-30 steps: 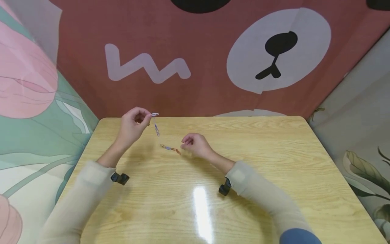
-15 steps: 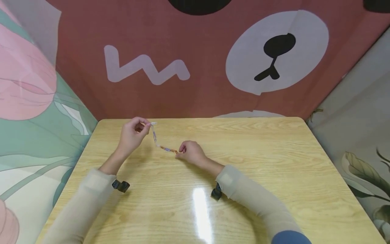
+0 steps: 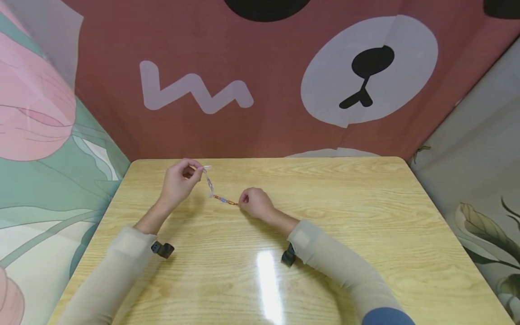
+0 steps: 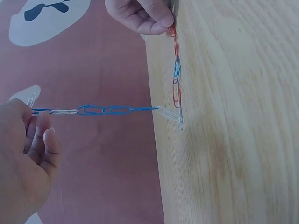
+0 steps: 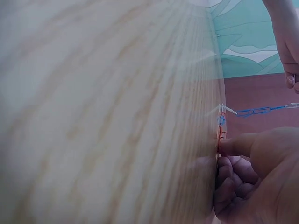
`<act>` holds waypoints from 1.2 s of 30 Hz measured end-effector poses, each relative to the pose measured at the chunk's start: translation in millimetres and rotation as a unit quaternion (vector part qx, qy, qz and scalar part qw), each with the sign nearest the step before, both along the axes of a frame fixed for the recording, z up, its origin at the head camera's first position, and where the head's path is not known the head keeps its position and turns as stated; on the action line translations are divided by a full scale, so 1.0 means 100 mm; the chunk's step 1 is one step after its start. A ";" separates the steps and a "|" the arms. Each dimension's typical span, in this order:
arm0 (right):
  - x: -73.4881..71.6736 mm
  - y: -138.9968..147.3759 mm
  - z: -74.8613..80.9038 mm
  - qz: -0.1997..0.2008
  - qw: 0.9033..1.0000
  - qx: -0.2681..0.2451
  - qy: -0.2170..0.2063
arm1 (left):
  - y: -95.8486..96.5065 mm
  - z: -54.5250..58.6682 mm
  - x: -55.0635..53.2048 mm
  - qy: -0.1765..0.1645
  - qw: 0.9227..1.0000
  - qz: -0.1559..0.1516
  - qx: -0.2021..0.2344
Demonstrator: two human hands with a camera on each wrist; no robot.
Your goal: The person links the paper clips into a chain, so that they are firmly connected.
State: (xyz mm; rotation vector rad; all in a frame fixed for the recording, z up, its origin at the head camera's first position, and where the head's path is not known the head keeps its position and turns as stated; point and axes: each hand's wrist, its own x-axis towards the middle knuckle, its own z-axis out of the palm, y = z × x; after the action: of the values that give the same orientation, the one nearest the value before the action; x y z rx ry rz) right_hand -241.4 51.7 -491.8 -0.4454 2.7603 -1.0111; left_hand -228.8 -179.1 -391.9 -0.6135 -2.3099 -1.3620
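A chain of linked paper clips (image 4: 103, 110) in blue, white and red runs between both hands. My left hand (image 3: 178, 180) pinches its white end clip between thumb and fingers, raised above the table's far left part. From there the blue and white links slope down to the tabletop. The red and blue links (image 4: 176, 70) lie along the wood toward my right hand (image 3: 257, 203). Low at the table, the right thumb and fingers pinch the red end clip (image 4: 172, 31), which they partly cover.
The wooden table (image 3: 345, 216) ends at a reddish printed curtain (image 3: 276, 131) behind it. Patterned cloth hangs at both sides. A small black camera (image 3: 162, 249) sits on the left wrist, another camera (image 3: 288, 255) on the right.
My right hand has moved left and down to the red end of the chain and now pinches it. The left hand has come lower, bringing the hanging links down to the table.
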 end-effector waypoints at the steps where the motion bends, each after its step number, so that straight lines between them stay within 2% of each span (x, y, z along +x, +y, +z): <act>1: 0.00 0.00 0.00 0.001 1.000 0.001 0.001 | 0.00 0.00 0.00 -0.002 1.000 -0.001 0.002; 5: -0.03 0.03 0.02 -0.002 1.000 -0.006 0.003 | 0.01 0.01 -0.01 -0.003 1.000 -0.001 0.001; 10: -0.08 0.11 0.02 -0.007 0.999 -0.049 0.005 | 0.00 0.01 -0.02 -0.004 1.000 -0.001 0.001; 16: -0.11 0.15 0.01 -0.003 0.996 -0.089 -0.023 | -0.01 0.01 -0.02 -0.004 1.000 -0.003 0.003; 24: -0.11 0.16 0.00 -0.016 0.989 -0.139 -0.044 | 0.00 0.01 -0.01 -0.002 1.000 -0.001 0.007; 30: -0.12 0.20 -0.02 -0.023 0.977 -0.202 -0.065 | 0.00 0.00 -0.01 0.000 1.000 -0.009 0.010; 36: -0.14 0.25 0.05 -0.020 0.964 -0.258 -0.058 | 0.02 0.01 0.00 0.001 1.000 -0.007 0.008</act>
State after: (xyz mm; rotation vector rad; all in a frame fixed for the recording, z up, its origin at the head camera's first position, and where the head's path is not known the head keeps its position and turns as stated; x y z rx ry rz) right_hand -255.2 76.9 -486.8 -0.3803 2.3881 -1.7120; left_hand -229.0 -177.4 -391.0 -0.6278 -2.2954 -1.3831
